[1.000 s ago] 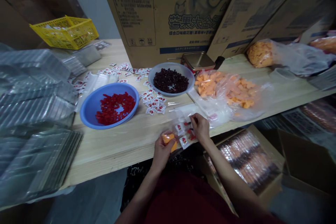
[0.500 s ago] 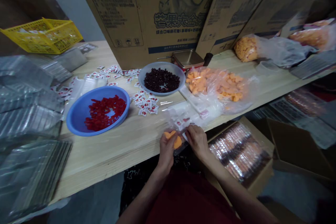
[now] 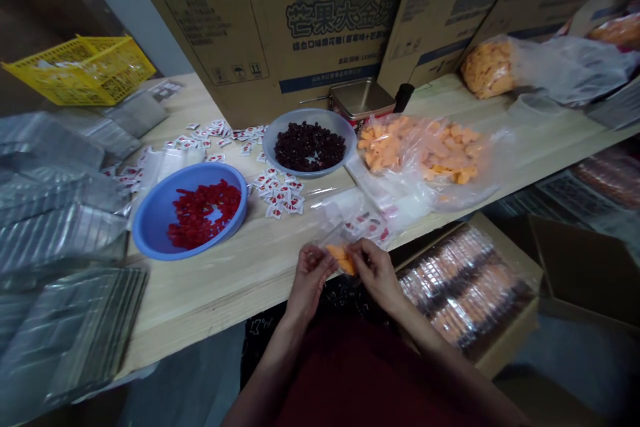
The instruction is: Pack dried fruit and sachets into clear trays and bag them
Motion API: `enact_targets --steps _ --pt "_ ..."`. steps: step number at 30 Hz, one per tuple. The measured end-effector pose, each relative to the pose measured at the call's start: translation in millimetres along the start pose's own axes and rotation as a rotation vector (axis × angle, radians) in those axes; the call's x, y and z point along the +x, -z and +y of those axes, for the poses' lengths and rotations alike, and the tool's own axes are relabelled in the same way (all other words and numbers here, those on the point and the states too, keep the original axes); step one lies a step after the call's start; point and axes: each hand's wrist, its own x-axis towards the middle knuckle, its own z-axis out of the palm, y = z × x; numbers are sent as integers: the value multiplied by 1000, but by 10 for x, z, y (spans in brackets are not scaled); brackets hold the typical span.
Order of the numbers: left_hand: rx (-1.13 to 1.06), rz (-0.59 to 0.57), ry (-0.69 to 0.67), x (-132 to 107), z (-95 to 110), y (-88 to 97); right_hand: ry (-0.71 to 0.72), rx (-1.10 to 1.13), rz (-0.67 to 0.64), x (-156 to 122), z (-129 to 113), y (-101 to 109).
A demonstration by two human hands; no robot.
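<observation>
An orange gummy-like piece (image 3: pixel 342 259) is between my two hands at the table's front edge, with clear plastic around it. My left hand (image 3: pixel 310 275) has thumb and fingers closed at its left side, seemingly on the clear plastic bag. On the other side, my right hand (image 3: pixel 379 273) pinches the right end of the orange piece. Just beyond them lies a flat clear bag (image 3: pixel 367 213) with small red and white items in or under it. Behind it to the right rests a large open bag of orange pieces (image 3: pixel 445 150).
A blue bowl of red pieces (image 3: pixel 150 230), a bowl of dark pieces (image 3: pixel 267 143) and scattered sachets (image 3: pixel 279 195) occupy the table. Clear trays (image 3: pixel 80 327) are stacked left, near a yellow basket (image 3: pixel 107 83). Cardboard boxes (image 3: pixel 210 33) stand behind; an open carton (image 3: pixel 525 280) sits below right.
My right hand has moved from the clear bag onto the orange piece. My left hand has shifted slightly left, its grip now at the edge. The view has turned a little.
</observation>
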Motion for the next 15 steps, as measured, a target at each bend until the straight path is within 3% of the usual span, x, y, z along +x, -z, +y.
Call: enact_targets --steps 7,11,15 --pt "133 -71 10 -135 -184 -65 121 60 -160 -289 -145 -161" --pt "186 -36 -33 -147 -154 -96 325 -244 -212 -425 -61 -119" --pt "313 -13 45 -228 -44 -30 408 -519 -204 -511 131 -36"
